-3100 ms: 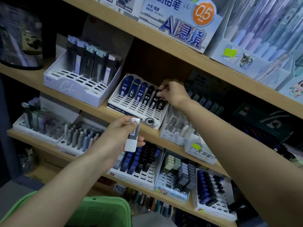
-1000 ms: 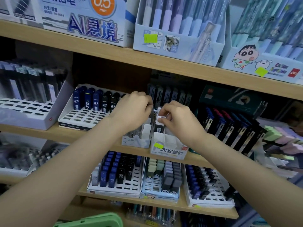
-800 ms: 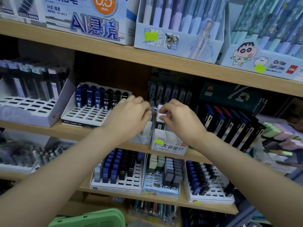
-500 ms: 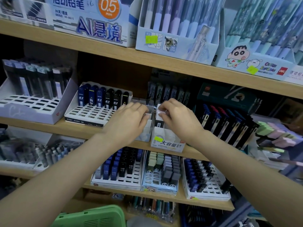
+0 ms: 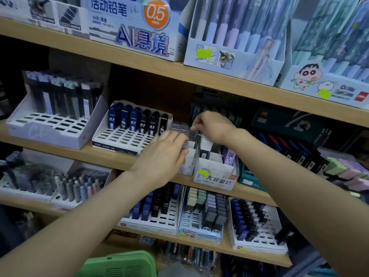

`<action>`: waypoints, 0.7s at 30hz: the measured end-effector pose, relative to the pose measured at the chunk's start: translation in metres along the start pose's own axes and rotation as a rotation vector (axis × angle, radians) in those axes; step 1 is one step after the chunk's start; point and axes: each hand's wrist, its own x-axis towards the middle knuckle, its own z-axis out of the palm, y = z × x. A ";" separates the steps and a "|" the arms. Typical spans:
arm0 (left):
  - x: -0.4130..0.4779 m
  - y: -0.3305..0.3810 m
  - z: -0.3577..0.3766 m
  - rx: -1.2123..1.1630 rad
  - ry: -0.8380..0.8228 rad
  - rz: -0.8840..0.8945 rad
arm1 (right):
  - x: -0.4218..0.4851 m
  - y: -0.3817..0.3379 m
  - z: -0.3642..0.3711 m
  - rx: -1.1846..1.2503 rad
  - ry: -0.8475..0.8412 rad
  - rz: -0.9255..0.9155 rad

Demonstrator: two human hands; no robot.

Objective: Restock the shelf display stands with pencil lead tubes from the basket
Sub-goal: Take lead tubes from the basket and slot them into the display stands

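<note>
Head view. Nearest, at the bottom edge: green basket (image 5: 119, 264). Only its rim is in frame and its contents are not visible. Both forearms reach up past the lower shelf to the middle shelf.

Left hand (image 5: 165, 156): the fingers now lie nearly straight over the small divided stand (image 5: 188, 162), thumb against its front wall. Half a second ago they were curled. The white-ended tube it carried three seconds ago no longer shows in it. The palm side is hidden, so I cannot tell if anything lies beneath.

Right hand (image 5: 214, 126): it has risen off the white box with the yellow tag (image 5: 217, 176) and shifted left and back. Its fingertips pinch the top of a translucent lead tube (image 5: 192, 134), which stands roughly upright over the seam between the divided stand and the white box. The tube is motion-blurred, so I cannot tell whether its foot sits in a slot.

Behind: a short row of clear tubes (image 5: 179, 125) at the back of the divided stand, beside the 0.3 stand (image 5: 123, 139).

Judgement: one tube is mid-placement, and the left hand looks free to steady the stand. The front slots of the 0.3 stand are bare, so restocking is far from finished.
</note>
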 end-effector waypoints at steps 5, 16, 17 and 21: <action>0.000 -0.003 0.005 -0.025 0.019 0.002 | 0.011 -0.005 -0.003 -0.058 0.011 0.016; 0.001 -0.004 0.011 -0.062 0.045 0.025 | 0.012 0.001 -0.009 0.098 0.012 0.021; 0.001 -0.004 0.011 -0.064 0.047 0.024 | 0.012 0.002 -0.008 0.106 0.015 0.014; 0.000 -0.003 0.011 -0.074 0.047 0.020 | 0.011 0.000 -0.002 0.039 0.066 -0.015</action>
